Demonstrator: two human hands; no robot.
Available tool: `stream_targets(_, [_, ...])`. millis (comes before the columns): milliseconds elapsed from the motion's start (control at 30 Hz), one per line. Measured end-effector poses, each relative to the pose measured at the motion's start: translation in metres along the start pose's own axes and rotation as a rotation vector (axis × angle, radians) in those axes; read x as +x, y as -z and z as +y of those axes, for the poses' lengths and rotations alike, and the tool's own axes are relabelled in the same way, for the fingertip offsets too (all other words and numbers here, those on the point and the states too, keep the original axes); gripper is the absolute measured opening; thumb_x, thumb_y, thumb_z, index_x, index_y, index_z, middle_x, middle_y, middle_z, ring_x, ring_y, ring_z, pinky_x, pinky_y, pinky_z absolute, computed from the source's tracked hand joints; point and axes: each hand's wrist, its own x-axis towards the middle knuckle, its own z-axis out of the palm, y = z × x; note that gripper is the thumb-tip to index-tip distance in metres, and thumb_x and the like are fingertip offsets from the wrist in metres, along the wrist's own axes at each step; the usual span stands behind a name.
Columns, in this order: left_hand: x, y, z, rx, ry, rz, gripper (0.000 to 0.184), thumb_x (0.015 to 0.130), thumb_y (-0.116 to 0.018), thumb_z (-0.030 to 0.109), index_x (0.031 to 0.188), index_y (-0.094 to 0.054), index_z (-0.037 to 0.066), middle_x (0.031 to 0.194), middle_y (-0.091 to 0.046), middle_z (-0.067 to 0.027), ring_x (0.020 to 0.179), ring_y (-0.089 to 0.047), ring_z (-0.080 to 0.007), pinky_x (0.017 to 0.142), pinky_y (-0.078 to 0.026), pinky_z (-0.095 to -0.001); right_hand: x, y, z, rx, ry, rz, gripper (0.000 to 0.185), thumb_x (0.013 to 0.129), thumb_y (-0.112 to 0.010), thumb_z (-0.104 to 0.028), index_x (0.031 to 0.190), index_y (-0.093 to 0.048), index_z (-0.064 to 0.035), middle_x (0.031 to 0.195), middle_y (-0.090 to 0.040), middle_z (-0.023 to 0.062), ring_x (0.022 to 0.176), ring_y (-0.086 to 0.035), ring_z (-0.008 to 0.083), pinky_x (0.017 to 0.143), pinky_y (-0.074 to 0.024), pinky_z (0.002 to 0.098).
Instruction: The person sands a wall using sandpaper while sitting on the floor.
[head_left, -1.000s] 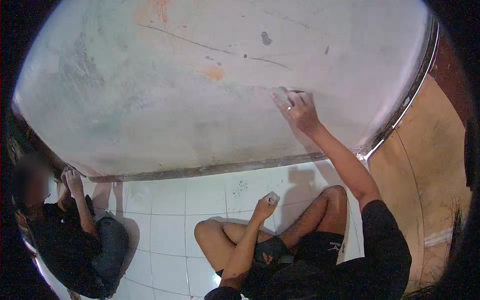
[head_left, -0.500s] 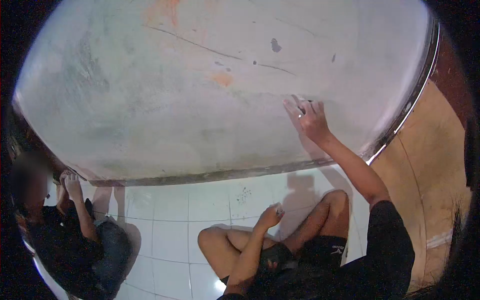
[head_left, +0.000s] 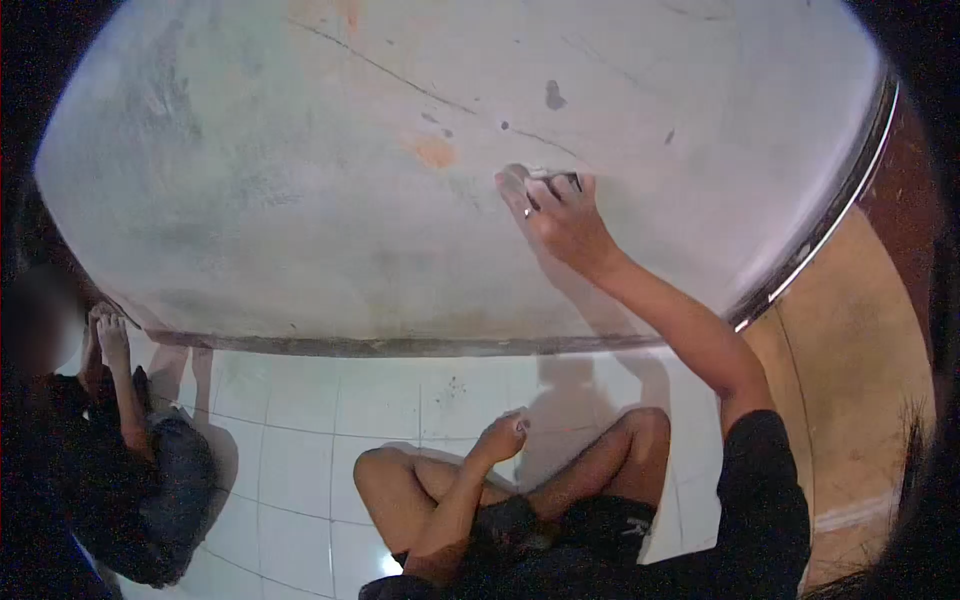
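Observation:
My right hand (head_left: 560, 215) presses against a broad, pale, scuffed panel (head_left: 340, 240). Its fingers are bent over a small dark-edged piece (head_left: 575, 182), mostly hidden under them, so its kind does not show. A ring sits on one finger. Orange patches, grey spots and a long thin scratch mark the panel near this hand. Low in front of my knees, my left hand (head_left: 503, 437) is closed, palm partly up. A small pale bit shows at its fingertips, too small to name.
At the far left another person (head_left: 130, 440) sits with both hands at the panel's lower corner. White floor tiles (head_left: 300, 400) with dark specks lie below the panel. To the right, a tan surface (head_left: 850, 350) runs beside the panel's dark edge (head_left: 800, 270).
My right hand has slid left and slightly up across the panel, still gripping the dark-edged piece. My left hand stays closed and low. The whole view has shifted a little.

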Motion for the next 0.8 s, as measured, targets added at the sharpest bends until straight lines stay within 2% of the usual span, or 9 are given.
stream_targets(33, [0.004,0.003,0.003,-0.015,-0.028,0.008,0.021,0.081,-0.057,0.011,0.099,-0.059,-0.001,0.091,-0.063,-0.0227,0.087,-0.06,-0.0398,0.077,-0.048,-0.0449,0.008,0.001,-0.003,-0.047,-0.003,-0.019,0.059,0.079,-0.054,-0.014,0.137,-0.047,-0.0184,0.109,-0.049,0.0013,0.092,-0.045,0.0185,0.081,-0.0364,0.0434])
stream_targets(100, [-0.006,0.006,-0.007,-0.033,-0.067,-0.004,0.021,0.079,-0.058,0.01,0.097,-0.059,0.0,0.089,-0.062,-0.0218,0.086,-0.059,-0.0392,0.077,-0.048,-0.0448,-0.013,0.003,0.004,-0.021,-0.007,-0.059,0.061,0.079,-0.055,-0.013,0.139,-0.045,-0.0176,0.105,-0.047,0.0026,0.093,-0.045,0.0193,0.079,-0.035,0.043])
stream_targets(233, [-0.024,0.0,-0.029,0.18,-0.228,0.053,0.02,0.08,-0.062,0.012,0.096,-0.058,0.002,0.088,-0.062,-0.0171,0.085,-0.06,-0.0345,0.075,-0.048,-0.0431,-0.021,0.002,0.005,-0.08,0.001,-0.121,0.062,0.079,-0.055,-0.011,0.139,-0.043,-0.0158,0.109,-0.046,0.0031,0.092,-0.044,0.02,0.077,-0.0335,0.0414])
stream_targets(267, [-0.022,-0.002,-0.03,0.122,-0.073,-0.059,0.024,0.081,-0.065,0.017,0.099,-0.058,0.002,0.09,-0.062,-0.0163,0.086,-0.06,-0.0331,0.077,-0.048,-0.0428,-0.011,0.003,-0.002,-0.073,0.002,-0.124,0.062,0.079,-0.055,-0.011,0.139,-0.044,-0.0156,0.109,-0.046,0.003,0.092,-0.044,0.0199,0.076,-0.0335,0.041])
stream_targets(400, [-0.016,-0.012,-0.036,0.185,-0.093,0.013,0.029,0.084,-0.065,0.024,0.102,-0.058,0.003,0.091,-0.063,-0.016,0.087,-0.061,-0.033,0.077,-0.048,-0.0429,-0.017,0.014,0.013,-0.035,0.023,-0.122,0.061,0.077,-0.055,-0.01,0.138,-0.046,-0.0146,0.117,-0.049,0.0023,0.092,-0.044,0.0199,0.076,-0.0336,0.0401])
stream_targets(467, [-0.023,-0.01,-0.032,0.185,0.01,-0.007,0.029,0.085,-0.064,0.026,0.102,-0.058,0.003,0.092,-0.063,-0.0164,0.088,-0.06,-0.034,0.077,-0.048,-0.0434,-0.031,0.02,0.019,-0.076,0.03,-0.139,0.06,0.078,-0.054,-0.01,0.137,-0.047,-0.0142,0.124,-0.05,0.0011,0.091,-0.044,0.0189,0.078,-0.0339,0.0402])
stream_targets(600, [-0.023,0.013,-0.003,0.159,0.054,-0.158,0.031,0.086,-0.061,0.029,0.104,-0.058,0.003,0.096,-0.064,-0.0181,0.091,-0.06,-0.0366,0.08,-0.048,-0.045,-0.01,0.017,0.014,-0.034,0.063,-0.152,0.059,0.079,-0.055,-0.014,0.137,-0.047,-0.0146,0.122,-0.05,-0.0004,0.091,-0.044,0.0173,0.079,-0.0346,0.039])
stream_targets(700, [-0.018,0.013,0.0,0.092,0.051,-0.046,0.032,0.087,-0.06,0.03,0.103,-0.058,0.003,0.098,-0.064,-0.0196,0.094,-0.059,-0.0381,0.081,-0.047,-0.0462,-0.009,0.015,0.014,-0.036,0.069,-0.186,0.057,0.08,-0.055,-0.014,0.136,-0.048,-0.0144,0.122,-0.05,-0.0008,0.093,-0.044,0.0172,0.079,-0.0351,0.0388])
stream_targets(800, [-0.019,0.006,-0.012,0.202,0.135,-0.078,0.034,0.087,-0.06,0.031,0.102,-0.057,0.001,0.099,-0.063,-0.0204,0.096,-0.059,-0.0384,0.082,-0.048,-0.0463,-0.029,0.022,0.026,-0.086,0.079,-0.155,0.052,0.083,-0.053,-0.013,0.135,-0.048,-0.0138,0.116,-0.05,-0.0012,0.095,-0.044,0.0173,0.08,-0.0358,0.0389])
